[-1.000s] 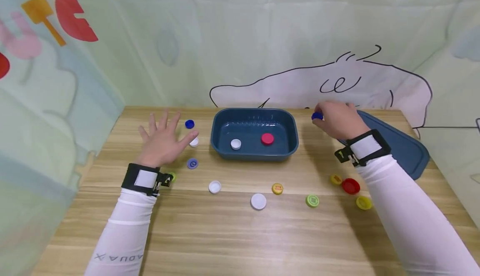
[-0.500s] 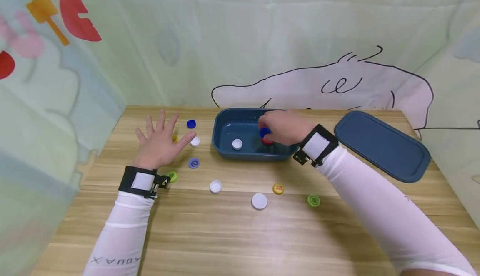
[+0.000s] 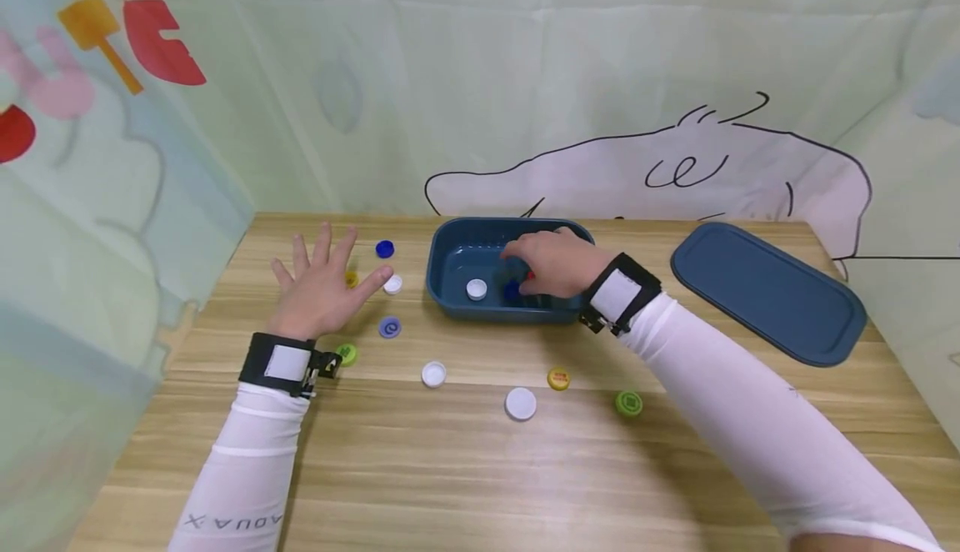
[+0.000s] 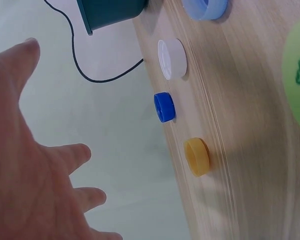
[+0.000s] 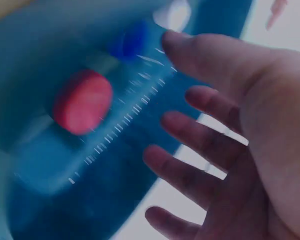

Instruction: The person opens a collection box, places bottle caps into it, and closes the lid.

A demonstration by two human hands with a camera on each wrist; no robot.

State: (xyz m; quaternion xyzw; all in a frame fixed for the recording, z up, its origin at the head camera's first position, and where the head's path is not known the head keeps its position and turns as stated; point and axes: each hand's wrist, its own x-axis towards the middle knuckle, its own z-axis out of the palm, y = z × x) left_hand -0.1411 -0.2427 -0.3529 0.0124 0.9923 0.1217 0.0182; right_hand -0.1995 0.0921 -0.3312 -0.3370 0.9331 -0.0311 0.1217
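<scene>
My right hand reaches over the blue box, fingers apart and holding nothing. Below its thumb a dark blue bottle cap lies on the box floor, between a white cap and a red cap. In the head view my hand mostly hides the red one. My left hand hovers at the left with its fingers spread. Nearest to it are a yellow cap, a blue cap, a white cap, a lilac cap and a green cap.
A blue lid lies at the right of the wooden table. In front of the box are a small white cap, a larger white cap, a yellow cap and a green cap. A cloth backdrop stands behind.
My right hand has carried the dark blue cap leftward from beside the lid into the box and let it go there. The left hand has hardly moved.
</scene>
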